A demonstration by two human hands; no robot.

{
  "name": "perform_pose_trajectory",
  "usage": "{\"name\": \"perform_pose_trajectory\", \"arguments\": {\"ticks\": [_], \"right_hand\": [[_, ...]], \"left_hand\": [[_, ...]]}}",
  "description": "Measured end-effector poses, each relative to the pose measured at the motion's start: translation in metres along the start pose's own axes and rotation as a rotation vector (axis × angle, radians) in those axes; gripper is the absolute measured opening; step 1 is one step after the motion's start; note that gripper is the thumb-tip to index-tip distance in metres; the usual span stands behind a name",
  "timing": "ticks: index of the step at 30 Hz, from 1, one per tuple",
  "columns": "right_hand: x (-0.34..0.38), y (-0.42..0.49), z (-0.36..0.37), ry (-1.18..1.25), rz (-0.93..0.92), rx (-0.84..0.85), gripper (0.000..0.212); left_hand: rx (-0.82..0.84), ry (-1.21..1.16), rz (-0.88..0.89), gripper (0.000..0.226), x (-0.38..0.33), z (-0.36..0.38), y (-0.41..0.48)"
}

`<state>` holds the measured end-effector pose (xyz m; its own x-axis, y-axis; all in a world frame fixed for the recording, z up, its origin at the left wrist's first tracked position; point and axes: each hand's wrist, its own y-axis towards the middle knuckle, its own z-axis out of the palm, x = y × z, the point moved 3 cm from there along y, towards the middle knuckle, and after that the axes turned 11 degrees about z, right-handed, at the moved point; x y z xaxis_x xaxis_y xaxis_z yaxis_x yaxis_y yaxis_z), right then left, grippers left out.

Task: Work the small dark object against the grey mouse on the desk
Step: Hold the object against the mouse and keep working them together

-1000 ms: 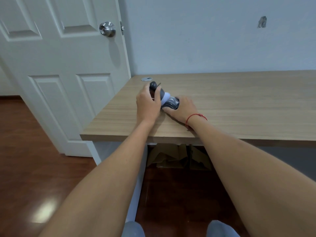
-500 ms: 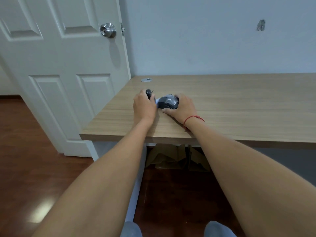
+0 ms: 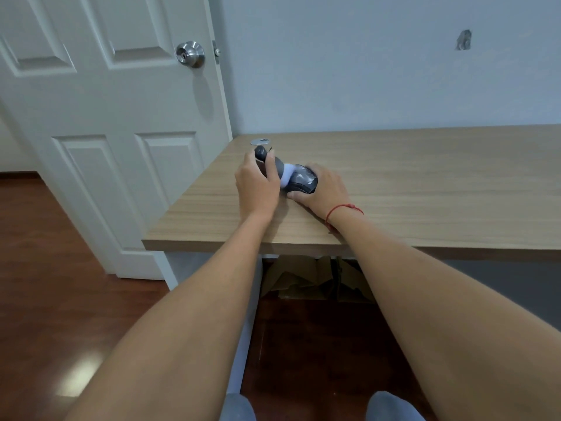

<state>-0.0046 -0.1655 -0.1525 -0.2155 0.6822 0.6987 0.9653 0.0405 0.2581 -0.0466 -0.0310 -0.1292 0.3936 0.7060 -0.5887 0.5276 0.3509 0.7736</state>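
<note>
Desk (image 3: 425, 183); hands (image 3: 258, 186) gripping tool (image 3: 274, 165), mouse (image 3: 302, 180)

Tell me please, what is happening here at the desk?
A person works at the wooden desk with both bare hands. The right hand steadies a grey mouse on the desk top. The left hand grips a small dark object with a pale end, and that end is pressed against the mouse. A small silver disc lies apart, just behind them, near the desk's back corner. What the dark object is, the picture does not make clear.
</note>
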Motion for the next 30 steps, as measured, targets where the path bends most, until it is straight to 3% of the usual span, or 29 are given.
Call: {"name": "perform_pose_trajectory", "arguments": {"ticks": [4, 8, 14, 20, 23, 26, 30], "right_hand": [[0.002, -0.001, 0.001, -0.041, -0.032, -0.013, 0.061], [0.001, -0.002, 0.000, -0.089, 0.004, -0.029, 0.066], [0.000, 0.002, 0.003, -0.068, -0.033, -0.029, 0.058], [-0.003, 0.004, 0.003, -0.052, -0.031, -0.037, 0.054], [-0.002, 0.004, 0.004, -0.054, -0.055, -0.037, 0.051], [-0.002, 0.004, 0.003, -0.057, -0.064, -0.041, 0.049], [-0.003, 0.004, 0.004, -0.080, -0.055, -0.035, 0.053]], "left_hand": [[0.027, -0.022, 0.060, 0.023, -0.004, 0.001, 0.000], [0.083, 0.165, -0.079, 0.020, 0.010, 0.002, 0.000], [0.038, -0.071, 0.039, 0.025, -0.003, 0.003, 0.001], [0.084, 0.159, -0.134, 0.027, 0.010, 0.000, 0.000], [-0.008, 0.012, -0.048, 0.031, 0.000, 0.000, 0.002], [0.077, 0.016, 0.009, 0.028, -0.002, 0.005, 0.002], [0.146, 0.166, -0.174, 0.028, 0.012, 0.006, 0.001]]}}
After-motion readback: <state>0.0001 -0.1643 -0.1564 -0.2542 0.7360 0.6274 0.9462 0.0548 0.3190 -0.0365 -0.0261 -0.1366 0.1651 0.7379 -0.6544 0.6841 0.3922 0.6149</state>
